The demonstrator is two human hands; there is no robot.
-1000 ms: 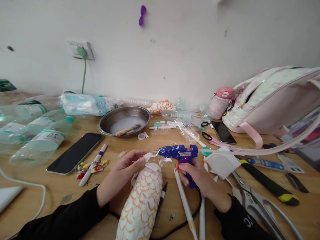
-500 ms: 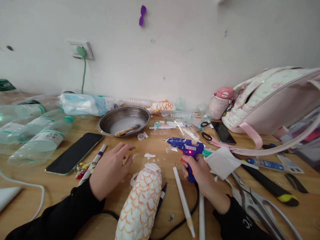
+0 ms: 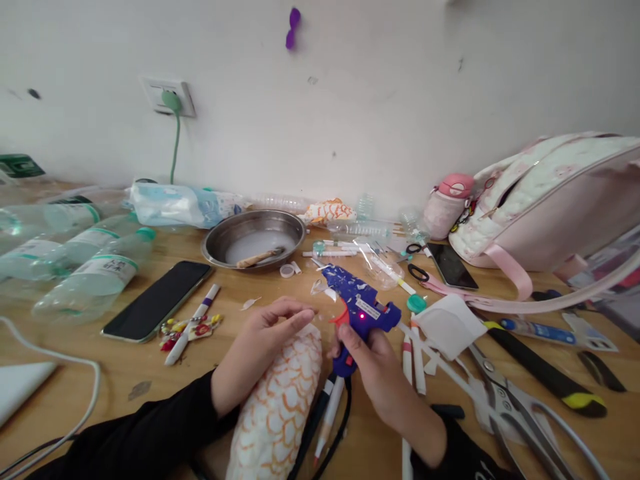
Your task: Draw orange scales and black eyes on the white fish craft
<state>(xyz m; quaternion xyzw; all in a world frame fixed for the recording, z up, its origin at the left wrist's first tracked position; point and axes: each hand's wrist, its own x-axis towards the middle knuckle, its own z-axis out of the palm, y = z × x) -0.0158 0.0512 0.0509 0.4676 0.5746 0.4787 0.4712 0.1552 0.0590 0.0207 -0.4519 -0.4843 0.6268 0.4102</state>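
My right hand [image 3: 373, 357] is wrapped round the handle of a blue hot glue gun [image 3: 357, 297], its red light lit and its nozzle pointing up and left. Close beside it, at the upper end of a white fish-shaped body [image 3: 280, 407] painted with orange scales, is my left hand [image 3: 270, 340]. Its fingers and thumb are drawn together in a pinch; whatever lies between them is hidden. The lower end of the scaled body runs out of view. Under the glue gun lie a dark pen [image 3: 315, 413] and a white marker [image 3: 330, 417].
A metal bowl [image 3: 213, 250] holds cloudy liquid and a brush [image 3: 257, 258]. Plastic bottles [image 3: 90, 283] and a phone [image 3: 157, 300] lie left. To the right are large shears [image 3: 500, 393], a black-and-yellow tool [image 3: 545, 373], white paper [image 3: 447, 327] and a pink bag [image 3: 545, 207].
My left hand has moved right to the upper end of the scaled body, its fingers closing together. The glue gun has come left and lower, tilting its nozzle upward. A white marker has shifted left.
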